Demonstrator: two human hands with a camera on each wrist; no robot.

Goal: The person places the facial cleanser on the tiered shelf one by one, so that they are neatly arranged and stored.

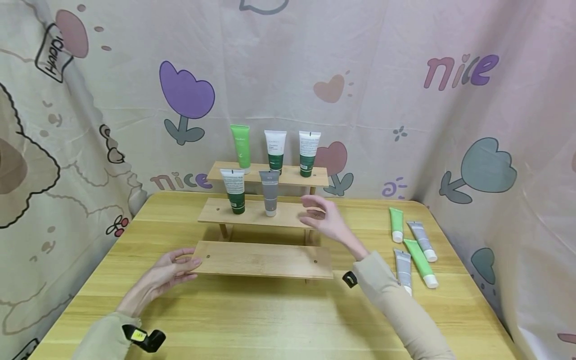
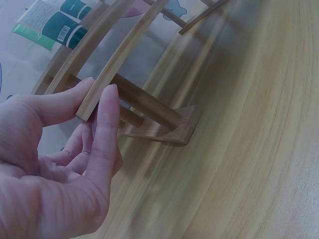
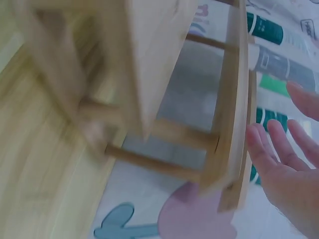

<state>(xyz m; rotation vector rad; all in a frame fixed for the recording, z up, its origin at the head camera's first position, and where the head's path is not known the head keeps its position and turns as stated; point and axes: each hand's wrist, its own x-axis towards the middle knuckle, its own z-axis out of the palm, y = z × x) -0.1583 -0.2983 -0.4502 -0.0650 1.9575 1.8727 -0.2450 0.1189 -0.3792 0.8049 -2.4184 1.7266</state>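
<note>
A three-tier wooden display stand (image 1: 265, 260) stands on the table. My left hand (image 1: 163, 274) pinches the left end of its lowest shelf; in the left wrist view the thumb and a finger (image 2: 105, 134) lie on either side of the board. Close to the right end of the middle shelf (image 1: 288, 214) is my right hand (image 1: 330, 220), empty, with fingers loosely bent. On that shelf stand a white-and-green tube (image 1: 235, 191) and a grey tube (image 1: 270, 192). The top shelf bears a light green tube (image 1: 242, 146) and two white-and-green tubes (image 1: 275, 150) (image 1: 308, 152).
Several tubes lie on the table (image 1: 270, 320) at the right, among them a green tube (image 1: 420, 262) and a grey tube (image 1: 403, 267) partly behind the right sleeve (image 1: 391, 295). A patterned curtain (image 1: 270, 60) hangs behind and at both sides.
</note>
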